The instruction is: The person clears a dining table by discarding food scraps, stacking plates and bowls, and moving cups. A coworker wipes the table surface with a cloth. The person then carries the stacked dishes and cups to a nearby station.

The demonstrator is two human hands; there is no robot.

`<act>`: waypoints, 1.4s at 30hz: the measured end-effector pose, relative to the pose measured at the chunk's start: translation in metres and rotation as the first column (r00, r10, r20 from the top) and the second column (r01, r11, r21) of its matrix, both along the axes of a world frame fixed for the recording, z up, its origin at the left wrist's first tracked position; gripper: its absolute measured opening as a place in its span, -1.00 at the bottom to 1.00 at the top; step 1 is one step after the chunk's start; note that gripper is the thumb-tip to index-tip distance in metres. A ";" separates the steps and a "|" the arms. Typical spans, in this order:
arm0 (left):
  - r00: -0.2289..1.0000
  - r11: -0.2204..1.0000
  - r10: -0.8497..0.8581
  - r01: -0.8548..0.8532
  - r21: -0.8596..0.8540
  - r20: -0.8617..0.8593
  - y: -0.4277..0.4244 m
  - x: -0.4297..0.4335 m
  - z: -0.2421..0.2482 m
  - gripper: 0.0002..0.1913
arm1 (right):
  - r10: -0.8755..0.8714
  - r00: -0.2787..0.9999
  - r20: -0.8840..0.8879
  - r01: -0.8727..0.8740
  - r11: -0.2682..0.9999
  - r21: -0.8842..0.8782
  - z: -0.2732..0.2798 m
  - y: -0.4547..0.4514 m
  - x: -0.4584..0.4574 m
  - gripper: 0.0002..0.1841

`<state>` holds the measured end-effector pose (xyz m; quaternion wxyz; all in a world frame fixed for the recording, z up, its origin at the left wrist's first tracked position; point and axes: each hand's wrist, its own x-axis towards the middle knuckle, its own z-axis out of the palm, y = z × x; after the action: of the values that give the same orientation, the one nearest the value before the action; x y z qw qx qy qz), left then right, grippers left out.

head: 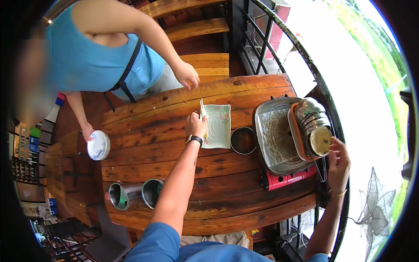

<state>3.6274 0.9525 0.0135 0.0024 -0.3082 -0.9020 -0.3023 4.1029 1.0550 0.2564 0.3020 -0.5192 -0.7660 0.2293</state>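
Note:
My left hand [197,126] is closed around a pair of light chopsticks [202,109], over the left edge of a rectangular pale green plate [218,126] with pink flowers. At the right, my right hand [338,160] has its fingers at the rim of a small round dish or lid [320,140], beside a stack of metal bowls [311,114]. The bowls rest in an orange-rimmed oblong dish [293,131] on a square grill pan [271,160] lined partly with paper. A dark round bowl [243,140] stands between plate and pan.
The pan sits on a red portable stove [289,178]. Two metal cups [119,196] are near the wooden table's [147,140] lower left. Across the table, a person in blue [98,62] holds a stack of white plates [98,145]. A black metal railing [304,54] borders the right side.

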 end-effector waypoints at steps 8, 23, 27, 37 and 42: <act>0.961 0.975 0.114 -0.059 -0.215 0.252 0.003 -0.029 -0.056 -0.60 | 0.237 0.956 -0.174 -0.265 0.951 -0.159 0.015 -0.086 -0.078 -0.71; 0.861 0.910 -0.358 0.235 0.341 0.363 -0.001 0.032 0.117 -0.72 | 0.296 0.867 -0.401 -0.469 0.756 -0.457 -0.020 -0.170 -0.091 -0.68; 0.904 0.943 -0.284 0.203 0.264 0.319 0.051 0.107 0.127 -0.71 | 0.136 0.879 -0.457 -0.349 0.836 -0.423 -0.032 -0.176 -0.059 -0.68; 0.772 0.893 -0.430 0.289 0.345 0.468 -0.014 0.200 0.106 -0.63 | -0.379 0.702 -0.603 -0.207 0.701 -0.683 -0.093 -0.143 -0.014 -0.64; 0.755 0.893 -0.446 0.338 0.298 0.480 -0.070 0.187 0.110 -0.54 | -0.255 0.777 -0.575 -0.284 0.673 -0.683 -0.116 -0.149 -0.013 -0.49</act>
<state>3.8145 0.8830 0.1232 -0.2834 -0.3922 -0.7471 -0.4557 4.0897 0.9058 0.1404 0.3010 -0.4812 -0.4633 0.6805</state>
